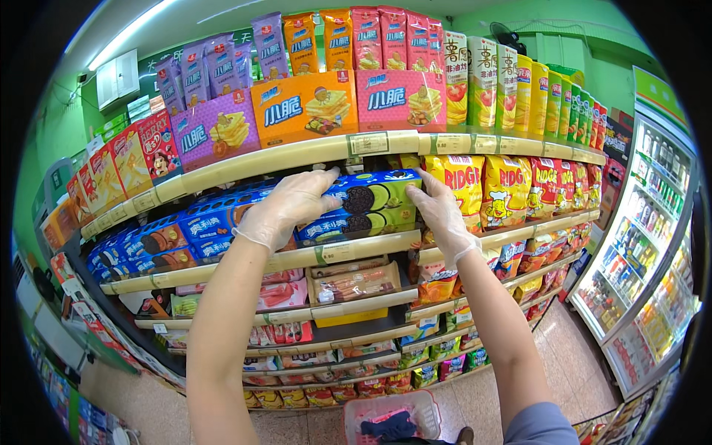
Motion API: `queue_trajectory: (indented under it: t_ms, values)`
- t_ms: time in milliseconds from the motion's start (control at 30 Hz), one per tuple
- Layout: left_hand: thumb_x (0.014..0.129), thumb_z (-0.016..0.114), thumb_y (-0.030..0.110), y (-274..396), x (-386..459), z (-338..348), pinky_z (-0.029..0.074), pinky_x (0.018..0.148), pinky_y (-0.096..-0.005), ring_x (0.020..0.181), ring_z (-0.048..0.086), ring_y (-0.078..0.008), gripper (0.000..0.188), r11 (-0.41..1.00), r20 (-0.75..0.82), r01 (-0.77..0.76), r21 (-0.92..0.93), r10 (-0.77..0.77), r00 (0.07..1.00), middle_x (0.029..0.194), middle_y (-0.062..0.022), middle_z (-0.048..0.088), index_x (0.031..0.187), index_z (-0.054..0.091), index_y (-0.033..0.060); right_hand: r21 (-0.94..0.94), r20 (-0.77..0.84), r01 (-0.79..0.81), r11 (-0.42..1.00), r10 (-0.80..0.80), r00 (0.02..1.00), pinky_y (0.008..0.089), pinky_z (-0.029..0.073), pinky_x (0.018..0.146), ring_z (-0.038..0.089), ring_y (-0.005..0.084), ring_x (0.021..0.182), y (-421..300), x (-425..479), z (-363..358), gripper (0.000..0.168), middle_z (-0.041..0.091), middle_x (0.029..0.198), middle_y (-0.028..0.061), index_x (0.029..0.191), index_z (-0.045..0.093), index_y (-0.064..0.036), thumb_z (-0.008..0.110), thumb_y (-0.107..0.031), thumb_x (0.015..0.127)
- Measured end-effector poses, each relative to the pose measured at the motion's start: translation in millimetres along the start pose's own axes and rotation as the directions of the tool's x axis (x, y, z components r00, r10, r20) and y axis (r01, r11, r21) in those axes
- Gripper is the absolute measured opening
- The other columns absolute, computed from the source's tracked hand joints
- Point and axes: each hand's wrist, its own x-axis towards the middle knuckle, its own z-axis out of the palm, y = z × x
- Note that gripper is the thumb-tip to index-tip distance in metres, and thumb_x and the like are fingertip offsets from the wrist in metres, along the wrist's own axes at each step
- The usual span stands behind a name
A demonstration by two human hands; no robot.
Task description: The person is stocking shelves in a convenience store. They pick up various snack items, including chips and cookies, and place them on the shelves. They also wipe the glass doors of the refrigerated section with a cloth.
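My left hand (295, 203), in a clear plastic glove, rests at the left part of a blue and green Oreo cookie box (378, 194) on the second shelf from the top. My right hand (436, 208), gloved too, presses its fingers against that box's right end. The box lies on top of another blue and green box (361, 225). The two hands hold the upper box between them. To the left stand more stacked blue cookie boxes (208, 225). Yellow bags of ridged potato chips (456, 178) stand just right of the boxes.
The top shelf edge (278, 153) runs close above my hands, with wafer boxes (303, 108) on it. Lower shelves carry packaged snacks (356, 283). A pink and white basket (425, 414) with dark cloth stands on the floor below. Glass-door drink coolers (628, 222) are at the right.
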Motion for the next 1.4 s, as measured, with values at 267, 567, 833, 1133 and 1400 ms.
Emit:
queue_trajectory:
  t_ms: [267,567,833,1133,1400]
  values:
    - [0.093,0.056,0.023,-10,6,12,0.041,0.105,-0.0382,0.125,0.051,-0.0361,0.05,0.991,-0.065,-0.052,0.125,0.061,0.996,0.135,-0.0241,0.053,0.135,0.048,-0.0023,-0.089,-0.027,0.005,0.996,-0.008,1.0,0.0378,0.045,0.096,0.06,0.0367,0.113,12,5,7,0.053,0.063,0.12,0.0259,0.137,0.049,-0.002,0.057,-0.03,0.093]
    - [0.092,0.059,0.026,-28,11,29,0.043,0.102,-0.0433,0.12,0.053,-0.0382,0.054,0.968,-0.148,-0.136,0.209,0.169,0.974,0.13,-0.0263,0.055,0.134,0.046,-0.0049,0.056,-0.023,0.067,0.996,-0.065,0.998,0.0344,0.05,0.084,0.067,0.0254,0.093,30,0,12,0.041,0.07,0.101,0.0209,0.128,0.057,-0.001,0.057,-0.023,0.094]
    - [0.091,0.056,0.004,23,-63,42,0.044,0.098,-0.0352,0.114,0.06,-0.0292,0.041,0.948,-0.575,-0.305,-0.088,0.201,0.793,0.124,-0.0172,0.063,0.132,0.054,-0.001,0.377,-0.168,0.057,0.924,0.008,0.986,0.034,0.038,0.109,0.052,0.0206,0.126,-1,-112,-14,0.041,0.054,0.136,0.0151,0.141,0.045,0.002,0.048,-0.009,0.101]
    - [0.094,0.055,0.028,73,-294,436,0.043,0.104,-0.0424,0.123,0.052,-0.0381,0.049,0.577,0.516,0.529,-0.622,-0.206,0.832,0.134,-0.0241,0.053,0.137,0.05,0.006,-0.477,0.734,-0.314,0.821,0.568,0.371,0.0418,0.041,0.103,0.055,0.0296,0.121,276,-436,25,0.04,0.065,0.121,0.0143,0.122,0.063,-0.007,0.056,-0.035,0.095]
    - [0.091,0.056,0.033,108,-431,603,0.045,0.094,-0.0539,0.115,0.051,-0.0499,0.048,0.734,0.809,0.547,-0.402,0.006,0.588,0.13,-0.0306,0.048,0.13,0.051,0.0063,-0.558,0.737,0.435,0.707,0.663,-0.13,0.0751,0.006,0.108,0.028,0.0386,0.142,296,-518,66,0.04,0.05,0.141,0.0181,0.124,0.065,-0.011,0.042,-0.025,0.094]
